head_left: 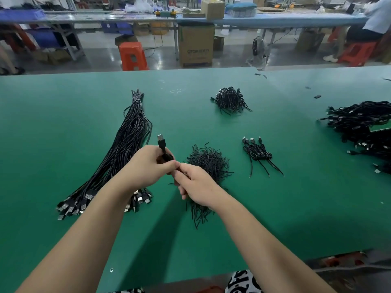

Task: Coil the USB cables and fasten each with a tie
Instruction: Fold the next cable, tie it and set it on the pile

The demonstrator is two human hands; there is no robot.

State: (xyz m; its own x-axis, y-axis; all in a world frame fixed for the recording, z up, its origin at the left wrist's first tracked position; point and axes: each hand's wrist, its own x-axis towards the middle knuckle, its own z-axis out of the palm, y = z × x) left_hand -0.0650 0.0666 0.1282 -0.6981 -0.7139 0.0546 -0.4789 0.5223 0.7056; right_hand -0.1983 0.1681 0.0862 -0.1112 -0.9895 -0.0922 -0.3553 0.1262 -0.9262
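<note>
A: What is lying on the broad green felt-topped table, starting with the largest item?

B: The long black bundle of straight USB cables is lying at the left, plugs facing the worker, probably so each is pulling free easily. A large heap of finished black coils is sitting at the right edge. A loose mound of short black wire ties is waiting just beyond the hands; a second mound is lying farther back. Three coiled, tied cables are resting between.

A: And the hands?

B: The left hand is gripping a small black coiled cable, silver plug upward. The right hand is pinching at the coil, seemingly working a tie around it; the tie itself is hidden.

A: Any containers?

B: None on the table; cardboard boxes are standing beyond, contents unseen.
</note>
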